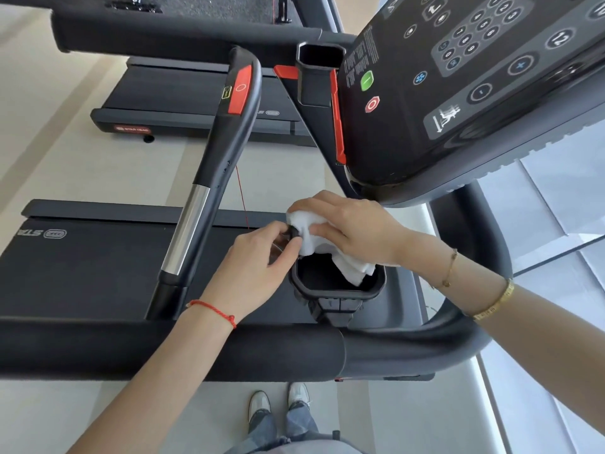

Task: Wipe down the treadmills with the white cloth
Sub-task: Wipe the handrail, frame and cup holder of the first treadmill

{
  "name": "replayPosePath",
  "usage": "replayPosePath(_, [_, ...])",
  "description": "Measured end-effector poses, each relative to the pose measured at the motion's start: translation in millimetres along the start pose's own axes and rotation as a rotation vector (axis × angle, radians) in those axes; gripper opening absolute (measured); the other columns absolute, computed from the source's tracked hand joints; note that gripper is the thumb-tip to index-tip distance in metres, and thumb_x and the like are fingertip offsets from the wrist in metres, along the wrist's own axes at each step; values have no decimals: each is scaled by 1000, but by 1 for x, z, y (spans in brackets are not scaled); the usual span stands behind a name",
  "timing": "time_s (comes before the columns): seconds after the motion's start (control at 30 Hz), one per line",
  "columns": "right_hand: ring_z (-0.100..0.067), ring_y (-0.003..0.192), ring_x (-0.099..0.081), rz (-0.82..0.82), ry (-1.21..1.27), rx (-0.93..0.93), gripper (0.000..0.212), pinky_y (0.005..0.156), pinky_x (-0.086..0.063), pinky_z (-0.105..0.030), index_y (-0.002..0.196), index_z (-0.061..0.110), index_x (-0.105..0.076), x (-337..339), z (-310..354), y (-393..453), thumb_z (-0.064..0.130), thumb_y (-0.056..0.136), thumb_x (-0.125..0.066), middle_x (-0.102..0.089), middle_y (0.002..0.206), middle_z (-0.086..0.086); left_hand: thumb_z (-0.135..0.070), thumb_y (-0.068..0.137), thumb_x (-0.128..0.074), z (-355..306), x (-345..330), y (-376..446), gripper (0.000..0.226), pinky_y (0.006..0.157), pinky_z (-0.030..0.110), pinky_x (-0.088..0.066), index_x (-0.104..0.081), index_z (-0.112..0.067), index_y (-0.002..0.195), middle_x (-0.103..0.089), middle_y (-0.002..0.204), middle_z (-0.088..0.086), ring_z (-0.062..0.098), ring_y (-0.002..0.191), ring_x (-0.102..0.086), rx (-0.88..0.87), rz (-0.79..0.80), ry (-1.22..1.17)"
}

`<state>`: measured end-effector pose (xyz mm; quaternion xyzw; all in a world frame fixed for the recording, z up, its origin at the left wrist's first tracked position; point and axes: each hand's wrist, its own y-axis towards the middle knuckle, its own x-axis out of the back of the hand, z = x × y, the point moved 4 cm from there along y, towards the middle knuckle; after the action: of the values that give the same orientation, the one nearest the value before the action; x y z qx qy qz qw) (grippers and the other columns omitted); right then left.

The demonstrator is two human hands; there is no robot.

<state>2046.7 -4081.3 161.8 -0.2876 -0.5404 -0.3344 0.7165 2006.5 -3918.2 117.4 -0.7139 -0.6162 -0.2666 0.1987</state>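
The white cloth (330, 247) is bunched at the far rim of the near treadmill's black cup holder (337, 290), one end hanging into the cup. My right hand (353, 227) grips the cloth from above, fingers curled over it. Just left of it, my left hand (258, 257) pinches a small black part at the holder's left rim; what that part is stays unclear. The treadmill's black padded front bar (163, 348) runs across below my wrists, and its control console (474, 93) with green and red buttons hangs at the upper right.
A black and silver side handrail (209, 191) with a red pad slants up left of my hands. A second cup holder (319, 73) sits above. Two treadmill decks (82, 257) lie on the pale floor to the left. My shoes (278, 401) stand below the bar.
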Motion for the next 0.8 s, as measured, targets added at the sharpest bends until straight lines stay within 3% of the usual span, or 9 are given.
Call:
replayPosePath(0.17, [-30,106,-56,-55,41,-94,46,83,-48,-43,146,27,-31,-2,-19,-32,29,101,-41,-47,131,-1,-55,88,-45,0,0,-1,37,79,27,-54,-61,-29,110,-64,88,-20,-3,84,-62,5,22,0])
replayPosePath(0.3, [-32,115,-51,-19,-29,-43,52,90,-45,-44,149,21,-27,-3,-14,-28,26,99,-43,-42,138,-5,-54,88,-44,-1,-2,1,39,81,36,-55,-61,-27,110,-66,90,-15,3,85,-64,7,23,-2])
replayPosePath(0.47, [-21,98,-59,-24,-171,45,42,69,-51,-39,144,32,-36,-3,4,5,29,101,-40,-49,128,6,-51,88,-45,-2,-1,1,25,77,38,-55,-59,-32,97,-66,86,-15,3,81,-64,-7,5,14])
replayPosePath(0.53, [-19,98,-59,-58,-203,23,43,69,-52,-38,145,33,-33,-5,2,1,33,102,-38,-49,126,6,-52,88,-45,-2,-1,1,24,77,38,-55,-58,-33,97,-66,86,-16,2,81,-64,-5,9,11])
replayPosePath(0.7, [-25,113,-50,-122,-186,-79,57,93,-42,-36,151,24,-23,-10,0,-22,26,98,-44,-46,130,-3,-53,88,-44,-1,-1,1,35,79,35,-55,-61,-28,106,-66,89,-16,1,84,-63,-1,11,16])
replayPosePath(0.8, [-28,128,-37,-158,-30,-162,65,109,-29,-35,154,18,-18,-11,2,-39,17,96,-47,-36,143,-9,-49,91,-47,-1,-1,1,31,78,28,-53,-61,-29,109,-65,88,-19,-4,84,-61,-11,13,16])
